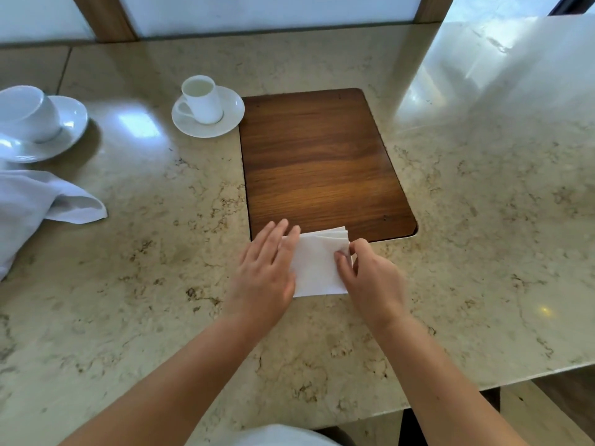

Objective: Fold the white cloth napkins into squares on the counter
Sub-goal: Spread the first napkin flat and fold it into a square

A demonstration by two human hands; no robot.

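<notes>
A small white folded napkin [317, 263] lies on the marble counter [450, 220], its far edge overlapping the near edge of a dark wooden inset panel [318, 162]. My left hand [265, 268] rests flat on the napkin's left side, fingers spread. At the napkin's right edge my right hand [370, 278] pinches the layered corner between thumb and fingers. A loose, unfolded white cloth [38, 207] is heaped at the counter's left edge.
A white cup on a saucer [206, 107] stands just left of the wooden panel's far corner. A larger white cup and saucer [35, 123] sit at the far left. The counter's front edge runs along the lower right.
</notes>
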